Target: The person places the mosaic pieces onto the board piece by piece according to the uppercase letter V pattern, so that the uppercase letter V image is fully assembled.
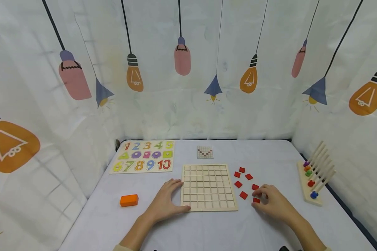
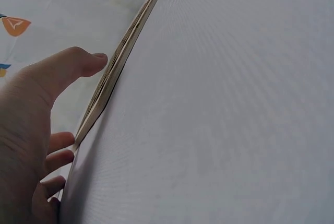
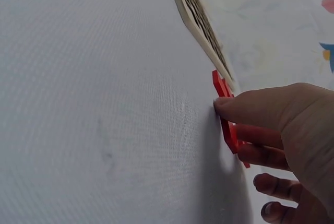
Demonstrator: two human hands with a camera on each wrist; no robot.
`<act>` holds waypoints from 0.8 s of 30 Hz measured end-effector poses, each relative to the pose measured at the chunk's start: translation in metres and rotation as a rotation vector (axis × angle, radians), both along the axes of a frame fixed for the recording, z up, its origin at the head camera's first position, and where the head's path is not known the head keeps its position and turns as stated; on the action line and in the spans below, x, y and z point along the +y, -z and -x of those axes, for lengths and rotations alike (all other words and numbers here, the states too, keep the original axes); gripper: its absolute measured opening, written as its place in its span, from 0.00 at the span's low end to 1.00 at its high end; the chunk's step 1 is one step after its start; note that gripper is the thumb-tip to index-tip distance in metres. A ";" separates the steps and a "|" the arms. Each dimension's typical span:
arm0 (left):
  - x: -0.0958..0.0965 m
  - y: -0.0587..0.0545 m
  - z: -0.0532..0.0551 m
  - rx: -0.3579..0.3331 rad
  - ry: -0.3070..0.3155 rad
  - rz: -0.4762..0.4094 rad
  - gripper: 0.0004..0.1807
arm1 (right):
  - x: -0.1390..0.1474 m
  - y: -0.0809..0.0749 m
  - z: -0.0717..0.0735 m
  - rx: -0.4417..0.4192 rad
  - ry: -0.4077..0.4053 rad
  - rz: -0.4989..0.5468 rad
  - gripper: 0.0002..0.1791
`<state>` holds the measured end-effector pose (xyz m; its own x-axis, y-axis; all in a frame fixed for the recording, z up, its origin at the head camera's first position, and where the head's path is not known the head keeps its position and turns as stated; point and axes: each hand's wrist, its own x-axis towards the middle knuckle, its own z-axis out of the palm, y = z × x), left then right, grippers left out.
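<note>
A wooden grid board (image 1: 208,188) with square cells lies on the white table in front of me. My left hand (image 1: 168,200) rests at its left side, thumb at the near left corner and fingertips along the left edge, fingers spread. The left wrist view shows the thumb (image 2: 86,63) beside the board's edge. To the right of the board, my right hand (image 1: 273,202) pinches a red square tile (image 1: 256,200) between thumb and fingers, low at the table. Several other red tiles (image 1: 243,195) lie loose between that hand and the board.
Behind the grid board is a small pattern card (image 1: 205,152). A number and shape board (image 1: 141,157) lies at the back left, with an orange block (image 1: 129,200) nearer on the left. At the right edge stands a wooden peg rack (image 1: 315,174) with coloured pieces.
</note>
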<state>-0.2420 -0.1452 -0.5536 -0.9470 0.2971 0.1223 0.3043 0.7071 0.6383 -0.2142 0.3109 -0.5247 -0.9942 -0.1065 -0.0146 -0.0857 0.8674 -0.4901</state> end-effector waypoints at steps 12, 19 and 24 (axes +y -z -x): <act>-0.001 0.002 -0.001 0.013 0.002 0.028 0.59 | 0.000 -0.001 -0.002 0.003 0.011 0.008 0.13; -0.001 0.001 -0.002 0.010 0.000 0.025 0.59 | 0.000 -0.001 -0.003 0.006 0.010 0.017 0.12; -0.001 0.001 -0.002 0.018 0.009 0.032 0.59 | -0.001 0.000 -0.001 0.005 0.018 0.018 0.13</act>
<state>-0.2404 -0.1464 -0.5545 -0.9420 0.3094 0.1297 0.3219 0.7244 0.6097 -0.2132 0.3103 -0.5249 -0.9960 -0.0886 -0.0081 -0.0724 0.8600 -0.5051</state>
